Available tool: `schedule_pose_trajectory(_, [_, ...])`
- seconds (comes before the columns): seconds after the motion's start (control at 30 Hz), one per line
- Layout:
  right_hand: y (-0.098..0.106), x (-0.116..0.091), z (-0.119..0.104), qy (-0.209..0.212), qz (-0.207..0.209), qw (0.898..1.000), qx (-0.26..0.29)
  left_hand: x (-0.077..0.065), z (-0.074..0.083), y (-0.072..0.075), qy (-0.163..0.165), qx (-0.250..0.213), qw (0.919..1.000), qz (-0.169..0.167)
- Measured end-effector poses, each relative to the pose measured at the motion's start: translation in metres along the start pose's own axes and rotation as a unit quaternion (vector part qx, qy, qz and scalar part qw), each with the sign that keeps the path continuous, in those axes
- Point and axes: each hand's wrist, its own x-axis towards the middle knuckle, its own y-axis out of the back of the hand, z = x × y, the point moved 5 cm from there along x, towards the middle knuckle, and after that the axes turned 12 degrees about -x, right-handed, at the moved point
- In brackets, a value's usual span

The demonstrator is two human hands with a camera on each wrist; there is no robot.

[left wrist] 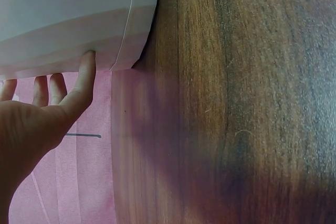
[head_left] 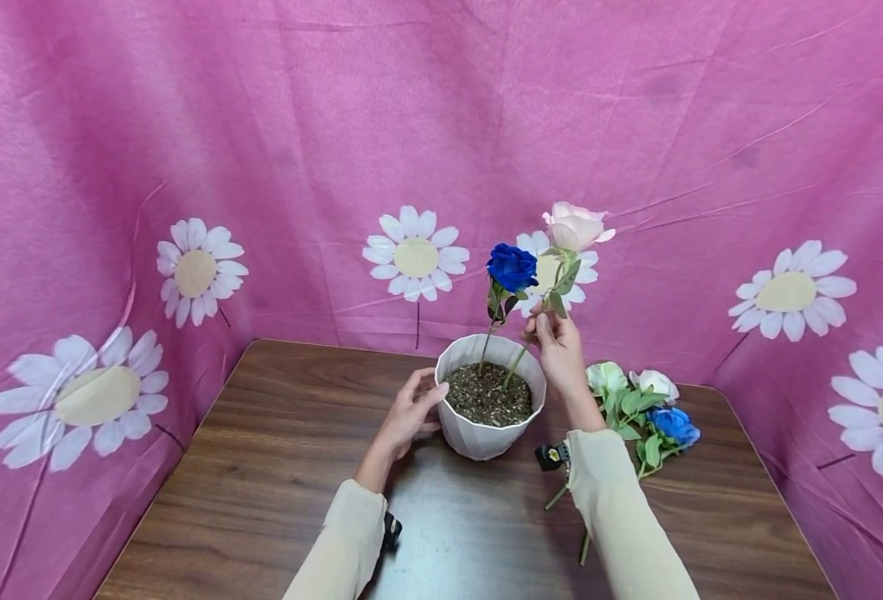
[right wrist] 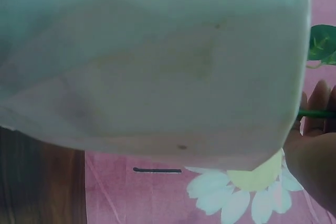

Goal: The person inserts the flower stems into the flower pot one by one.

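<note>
A white faceted flowerpot [head_left: 479, 437] filled with dark soil [head_left: 489, 396] stands on the table. One blue rose [head_left: 512, 268] rises upright from the soil. My right hand [head_left: 559, 346] pinches the stem of a pale pink rose [head_left: 576, 225] at the pot's right rim, and that stem's lower end meets the soil. In the right wrist view the pot wall [right wrist: 157, 77] hides much of this hand. My left hand [head_left: 408, 410] rests against the pot's left side; the left wrist view has its fingertips [left wrist: 88, 61] touching the wall, fingers spread and not wrapped round it.
Right of the pot, partly behind my right forearm, lie several roses: a blue one [head_left: 674, 425], a white one [head_left: 654, 383] and a pale greenish one [head_left: 606, 377], stems toward me. The wooden table [head_left: 283, 450] is bordered by a pink daisy-print cloth [head_left: 321, 167].
</note>
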Motion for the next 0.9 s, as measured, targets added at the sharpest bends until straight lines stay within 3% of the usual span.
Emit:
schedule_pose_trajectory(0.2, [-0.002, -0.003, 0.002, 0.059, -0.012, 0.994, -0.093, 0.000, -0.001, 0.001, 0.000, -0.001, 1.0000, 0.004])
schedule_pose_trajectory(0.3, [-0.004, -0.004, 0.003, 0.077, -0.011, 0.991, -0.113, -0.001, 0.000, 0.000, -0.001, -0.002, 1.0000, 0.002])
schedule_pose_trajectory(0.9, [-0.001, -0.004, 0.016, 0.065, 0.021, 0.996, -0.058, -0.001, 0.001, -0.001, -0.001, 0.003, 1.0000, 0.007])
